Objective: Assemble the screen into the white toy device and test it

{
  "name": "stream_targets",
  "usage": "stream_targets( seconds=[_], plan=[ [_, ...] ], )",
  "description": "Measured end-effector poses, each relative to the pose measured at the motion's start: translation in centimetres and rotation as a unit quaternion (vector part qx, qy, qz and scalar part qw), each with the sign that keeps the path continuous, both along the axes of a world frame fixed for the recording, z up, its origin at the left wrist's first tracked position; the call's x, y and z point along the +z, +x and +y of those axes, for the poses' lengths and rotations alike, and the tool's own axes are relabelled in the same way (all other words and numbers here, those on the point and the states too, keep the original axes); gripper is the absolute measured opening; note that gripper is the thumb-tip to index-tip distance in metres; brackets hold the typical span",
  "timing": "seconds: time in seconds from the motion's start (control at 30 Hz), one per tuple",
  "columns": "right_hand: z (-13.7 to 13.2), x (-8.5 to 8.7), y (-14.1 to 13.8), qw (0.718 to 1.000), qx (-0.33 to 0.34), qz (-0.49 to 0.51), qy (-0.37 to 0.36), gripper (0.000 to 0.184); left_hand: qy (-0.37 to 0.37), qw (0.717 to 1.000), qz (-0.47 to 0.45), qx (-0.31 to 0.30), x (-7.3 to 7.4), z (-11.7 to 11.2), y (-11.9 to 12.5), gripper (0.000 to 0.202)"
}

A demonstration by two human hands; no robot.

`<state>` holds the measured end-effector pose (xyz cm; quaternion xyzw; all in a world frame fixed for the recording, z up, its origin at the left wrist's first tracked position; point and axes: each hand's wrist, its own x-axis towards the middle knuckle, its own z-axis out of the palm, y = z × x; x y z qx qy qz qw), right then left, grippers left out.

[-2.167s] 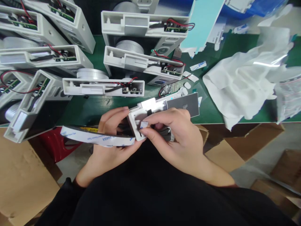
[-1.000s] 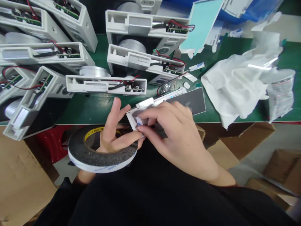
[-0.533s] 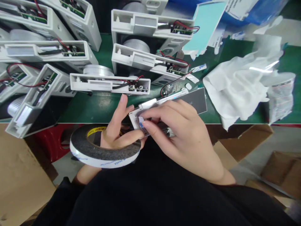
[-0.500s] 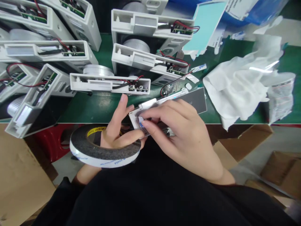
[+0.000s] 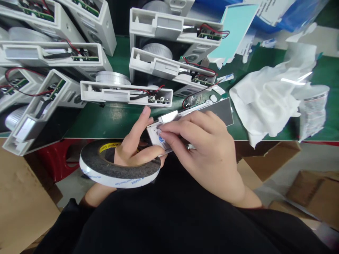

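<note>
My left hand (image 5: 129, 150) grips the left end of a white plastic housing (image 5: 168, 117), thumb on its top face and forefinger stretched out beyond it. A roll of black double-sided tape with white, blue-printed backing (image 5: 91, 165) hangs around that hand like a ring. On the housing's inner face lies a small piece of tape with blue print (image 5: 161, 140). My right hand (image 5: 209, 148) is closed, thumb and forefinger pinching at the tape piece's upper end. Its other fingers hide the middle of the housing. A dark flat panel (image 5: 222, 111) sticks out beyond the right hand.
Several open white camera-like units (image 5: 127, 93) with dials, wires and circuit boards stand on the green table (image 5: 90, 121). To the right are a crumpled white cloth (image 5: 265, 102) and a clear bag (image 5: 314, 113). Cardboard boxes (image 5: 315, 194) and a red stool (image 5: 59, 158) are below the edge.
The thumb and forefinger of my right hand have shifted slightly up along the tape piece, showing more of its blue print. Small camera movement shifts the whole scene a little.
</note>
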<state>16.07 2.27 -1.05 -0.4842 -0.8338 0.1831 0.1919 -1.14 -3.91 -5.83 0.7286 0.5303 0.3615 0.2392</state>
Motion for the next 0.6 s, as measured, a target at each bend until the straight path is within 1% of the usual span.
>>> stream_targets(
  seconds=[0.13, 0.23, 0.33, 0.43, 0.53, 0.6],
  plan=[
    [-0.3, -0.3, -0.4, 0.998, -0.029, -0.020, 0.043, 0.012, -0.003, 1.000, -0.012, 0.019, -0.1, 0.0, 0.2, 0.015],
    [-0.5, -0.3, -0.6, 0.996, -0.049, -0.037, 0.068, 0.011, 0.017, 0.999, -0.026, 0.017, -0.6, 0.0, 0.2, 0.012],
    [-0.8, -0.3, -0.7, 0.993, -0.063, -0.050, 0.085, 0.009, 0.029, 0.999, -0.022, 0.025, -0.8, 0.0, 0.3, 0.013],
    [-1.1, -0.5, -0.6, 0.991, -0.073, -0.052, 0.100, 0.010, 0.025, 0.999, 0.002, 0.036, -0.2, -0.1, 0.5, 0.013],
    [-1.5, -0.9, -0.3, 0.989, -0.071, -0.043, 0.119, 0.013, -0.018, 0.998, 0.038, 0.052, 0.6, -0.2, 0.8, 0.013],
    [-1.5, -1.0, 0.1, 0.988, -0.066, -0.046, 0.132, 0.016, -0.037, 0.996, 0.053, 0.059, 0.9, -0.3, 0.9, 0.015]
  ],
)
